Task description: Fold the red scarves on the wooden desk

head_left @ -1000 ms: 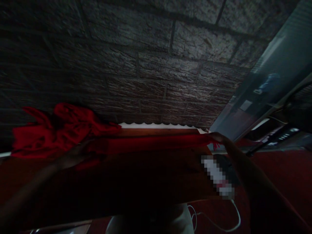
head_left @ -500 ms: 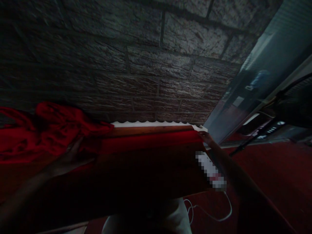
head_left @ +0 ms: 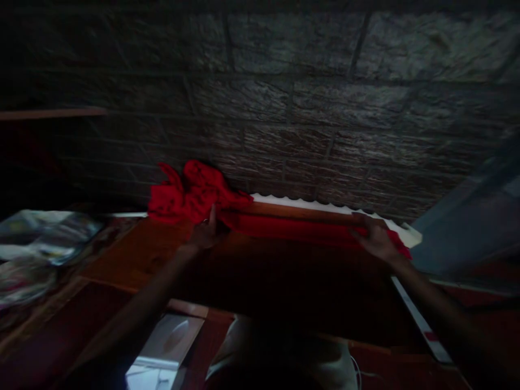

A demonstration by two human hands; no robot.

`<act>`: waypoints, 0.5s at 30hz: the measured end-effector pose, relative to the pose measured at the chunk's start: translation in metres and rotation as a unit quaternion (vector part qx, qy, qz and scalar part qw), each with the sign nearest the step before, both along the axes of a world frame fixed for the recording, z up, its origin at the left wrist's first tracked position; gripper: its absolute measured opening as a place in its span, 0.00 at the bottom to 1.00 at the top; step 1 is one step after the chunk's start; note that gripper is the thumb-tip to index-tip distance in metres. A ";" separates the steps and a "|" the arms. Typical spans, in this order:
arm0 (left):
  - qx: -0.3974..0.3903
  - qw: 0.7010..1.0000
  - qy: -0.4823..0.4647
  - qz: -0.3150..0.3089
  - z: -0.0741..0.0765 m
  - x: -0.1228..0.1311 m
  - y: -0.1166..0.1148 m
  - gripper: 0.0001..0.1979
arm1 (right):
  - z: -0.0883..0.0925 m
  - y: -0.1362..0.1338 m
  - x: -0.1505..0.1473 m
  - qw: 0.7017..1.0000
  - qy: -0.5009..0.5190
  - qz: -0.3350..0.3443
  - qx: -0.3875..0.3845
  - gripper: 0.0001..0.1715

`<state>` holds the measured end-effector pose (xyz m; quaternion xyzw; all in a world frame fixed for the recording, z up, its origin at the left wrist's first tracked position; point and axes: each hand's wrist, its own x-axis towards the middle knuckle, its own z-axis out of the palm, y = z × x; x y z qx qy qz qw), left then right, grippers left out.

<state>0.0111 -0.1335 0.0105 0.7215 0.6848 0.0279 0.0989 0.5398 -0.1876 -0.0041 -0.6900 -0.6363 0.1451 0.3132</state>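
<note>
A red cloth lies along the far side of a wooden table (head_left: 134,246). Its left part is a crumpled heap (head_left: 190,189), and a flat folded strip (head_left: 292,228) runs from it to the right. My left hand (head_left: 204,234) rests where heap and strip meet, thumb stretched up and apart from the fingers, which are partly in shadow. Over the strip near its right end is my right hand (head_left: 377,241), fingers spread and slightly blurred. Whether its fingertips press on the cloth is hard to tell in the dim light.
A stone-block wall (head_left: 260,114) rises behind the table, with a white scalloped edging (head_left: 300,203) at its foot. A long white object (head_left: 420,317) lies by my right forearm. Plastic-wrapped items (head_left: 44,233) sit at far left, and a white box (head_left: 170,338) stands below the table edge.
The view has swung left, bringing the box and plastic-wrapped items into sight. My right hand has come off the strip's right end and shifted left along it, fingers spreading. My left hand stays by the heap.
</note>
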 end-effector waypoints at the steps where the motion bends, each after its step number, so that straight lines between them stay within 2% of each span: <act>1: 0.027 0.999 -0.002 0.019 -0.001 0.003 0.001 0.48 | -0.003 0.004 -0.036 0.998 -0.019 0.067 0.010 0.37; 3: 0.055 0.997 -0.006 0.055 -0.003 0.007 0.005 0.41 | -0.012 0.011 -0.109 0.983 -0.040 0.180 0.024 0.41; 4: 0.068 0.995 -0.012 0.070 -0.005 0.008 0.007 0.38 | -0.017 0.015 -0.144 0.977 -0.048 0.208 0.025 0.44; 6: 0.088 0.992 -0.030 0.090 -0.005 0.009 0.011 0.31 | -0.029 0.026 -0.205 0.968 -0.084 0.235 0.030 0.50; 8: 0.103 0.989 -0.055 0.094 -0.003 0.010 0.014 0.24 | -0.037 0.040 -0.249 0.963 -0.124 0.238 0.034 0.48; 10: 0.116 0.986 -0.091 0.084 0.001 0.010 0.018 0.21 | -0.039 0.053 -0.276 0.958 -0.162 0.229 0.049 0.42; 12: 0.129 0.979 -0.142 0.070 0.006 0.008 0.024 0.19 | -0.036 0.061 -0.290 0.949 -0.195 0.237 0.070 0.39; 15: 0.132 0.960 -0.241 0.054 0.015 0.004 0.033 0.17 | -0.027 0.063 -0.299 0.933 -0.226 0.262 0.097 0.42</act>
